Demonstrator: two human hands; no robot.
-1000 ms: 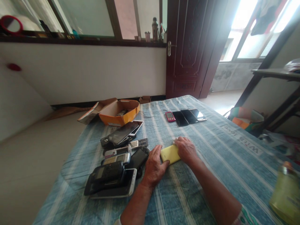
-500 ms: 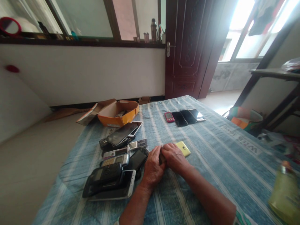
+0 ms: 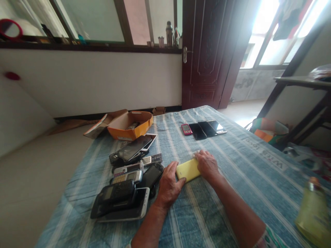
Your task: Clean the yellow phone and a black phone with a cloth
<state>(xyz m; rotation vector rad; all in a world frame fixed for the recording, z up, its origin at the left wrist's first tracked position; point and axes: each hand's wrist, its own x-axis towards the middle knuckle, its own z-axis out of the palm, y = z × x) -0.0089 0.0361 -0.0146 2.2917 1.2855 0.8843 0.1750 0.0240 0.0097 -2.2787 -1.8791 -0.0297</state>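
Note:
A yellow phone [image 3: 188, 169] lies flat on the blue striped cloth [image 3: 232, 179] in front of me. My left hand [image 3: 169, 184] grips its near left end with thumb and fingers. My right hand [image 3: 207, 164] lies over its far right end, fingers curled on the edge, seemingly with a small white thing under them. To the left of my hands sits a pile of several old phones [image 3: 129, 182].
An orange cardboard box [image 3: 130, 124] with its lid open stands at the far left of the table. A row of phones, one pink [image 3: 186, 129] and three dark [image 3: 207, 128], lies at the back. A yellow-green bottle [image 3: 312, 210] stands near right. A dark door [image 3: 207, 51] is behind.
Half a second ago my right hand covered the phone's left part beside my left hand; it has slid back to the right end, as it was a second ago.

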